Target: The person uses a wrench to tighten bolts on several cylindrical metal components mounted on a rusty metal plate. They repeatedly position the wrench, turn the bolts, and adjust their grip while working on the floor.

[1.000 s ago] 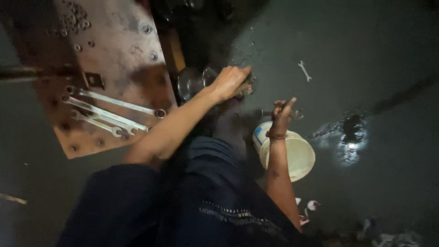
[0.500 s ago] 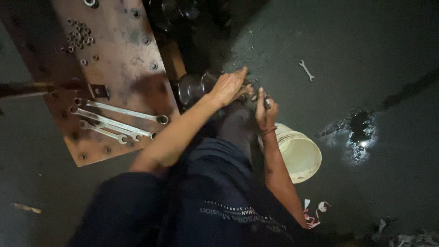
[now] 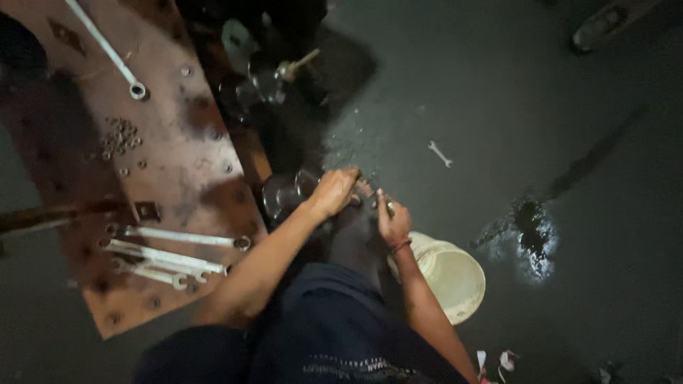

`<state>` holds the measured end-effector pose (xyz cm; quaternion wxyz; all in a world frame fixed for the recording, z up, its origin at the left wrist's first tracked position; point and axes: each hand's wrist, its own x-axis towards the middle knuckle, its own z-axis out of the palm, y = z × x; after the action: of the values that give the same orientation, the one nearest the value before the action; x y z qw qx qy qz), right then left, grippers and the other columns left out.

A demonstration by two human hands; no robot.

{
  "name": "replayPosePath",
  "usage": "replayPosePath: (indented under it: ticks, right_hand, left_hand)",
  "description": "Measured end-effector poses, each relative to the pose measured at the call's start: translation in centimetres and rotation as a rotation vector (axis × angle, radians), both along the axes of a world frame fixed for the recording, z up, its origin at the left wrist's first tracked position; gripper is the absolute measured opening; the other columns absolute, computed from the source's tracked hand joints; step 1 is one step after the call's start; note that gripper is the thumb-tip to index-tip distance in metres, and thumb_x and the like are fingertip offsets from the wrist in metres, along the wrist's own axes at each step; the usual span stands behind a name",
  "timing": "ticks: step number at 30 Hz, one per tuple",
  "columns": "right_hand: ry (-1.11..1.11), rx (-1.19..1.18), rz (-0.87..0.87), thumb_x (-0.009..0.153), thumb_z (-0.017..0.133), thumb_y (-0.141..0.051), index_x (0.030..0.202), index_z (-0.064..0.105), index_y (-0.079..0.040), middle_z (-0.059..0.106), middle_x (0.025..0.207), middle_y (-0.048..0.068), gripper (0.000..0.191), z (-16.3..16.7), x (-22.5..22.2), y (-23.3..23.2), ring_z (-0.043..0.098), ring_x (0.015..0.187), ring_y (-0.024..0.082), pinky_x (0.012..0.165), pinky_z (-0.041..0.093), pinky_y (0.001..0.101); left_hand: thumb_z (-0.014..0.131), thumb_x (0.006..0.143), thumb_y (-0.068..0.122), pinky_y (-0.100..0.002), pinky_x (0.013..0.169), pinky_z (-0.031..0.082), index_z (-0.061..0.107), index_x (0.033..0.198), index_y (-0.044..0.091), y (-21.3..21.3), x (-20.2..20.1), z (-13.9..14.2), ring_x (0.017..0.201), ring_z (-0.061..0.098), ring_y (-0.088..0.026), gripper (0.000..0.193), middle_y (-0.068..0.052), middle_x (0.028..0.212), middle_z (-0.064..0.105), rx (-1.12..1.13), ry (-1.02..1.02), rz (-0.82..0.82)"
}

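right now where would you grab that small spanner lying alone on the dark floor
Take the small spanner at the middle of its slim shank, coming straight down from above with the fingers across its width. It lies flat on the floor, slanted, with bare floor on every side, so nothing blocks a top pinch. Its wider ends sit flush and offer less to hold.

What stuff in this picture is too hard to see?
- Head view: the part under the left hand is covered by that hand and dark.
- What the right hand pinches is too small and blurred.
- The small pieces heaped on the rusty plate are too tiny to identify.
- Long wrench: cut off at top edge.
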<state>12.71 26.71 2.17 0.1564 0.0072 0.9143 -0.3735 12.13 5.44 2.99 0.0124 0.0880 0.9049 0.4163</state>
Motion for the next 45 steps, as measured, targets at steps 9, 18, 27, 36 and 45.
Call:
replayPosePath:
  ticks: [9,18,27,36,45]
  right_hand:
    - [0.011,0.016,0.034,0.101,0.046,-0.054,0.093,0.078,-0.008,0.076,0.086,0.017,0.057,2.9,-0.2,0.3,0.074,0.088,0.038,0.080,0.054,0.0454]
    - [0.160,0.239,0.159,0.099,0.049,-0.054,0.104,0.071,-0.009,0.073,0.080,0.021,0.050,3.7,-3.4,-2.3,0.069,0.080,0.044,0.072,0.052,0.0529]
    - [0.162,0.201,0.250,0.098,0.052,-0.054,0.099,0.070,-0.012,0.073,0.073,0.015,0.045,5.8,-5.3,-4.4,0.071,0.075,0.039,0.067,0.053,0.0508]
    - [0.015,0.190,0.299,0.102,0.044,-0.055,0.099,0.078,-0.017,0.072,0.079,0.019,0.051,4.5,-6.9,0.2,0.070,0.080,0.040,0.075,0.052,0.0499]
    - [-0.120,-0.084,-0.026,0.102,0.042,-0.061,0.085,0.077,-0.010,0.072,0.076,0.014,0.065,-0.2,-7.2,4.6,0.070,0.076,0.029,0.074,0.052,0.0426]
  left_hand:
    - [0.077,0.075,0.016,-0.052,0.068,0.055,0.065,0.098,0.009,-1.3,-1.7,-1.6,0.082,0.069,-0.044,0.027,-0.023,0.088,0.070,-0.032,0.081,-0.196]
    - [0.065,0.095,0.010,-0.053,0.071,0.053,0.056,0.108,-0.007,1.1,-0.5,-1.1,0.086,0.067,-0.046,0.023,-0.026,0.094,0.068,-0.065,0.065,0.213]
    - [0.053,0.096,0.011,-0.056,0.074,0.052,0.060,0.097,-0.002,0.8,-0.5,-0.2,0.087,0.067,-0.048,0.015,-0.028,0.095,0.070,-0.083,-0.043,0.171]
    - [0.067,0.090,0.031,-0.055,0.072,0.052,0.071,0.100,0.006,-2.1,-3.4,-1.2,0.085,0.067,-0.045,0.027,-0.023,0.087,0.071,-0.185,-0.095,-0.173]
    - [0.073,0.088,0.030,-0.050,0.070,0.056,0.070,0.091,0.008,1.4,0.5,1.4,0.084,0.072,-0.037,0.023,-0.015,0.088,0.073,-0.226,-0.072,0.216]
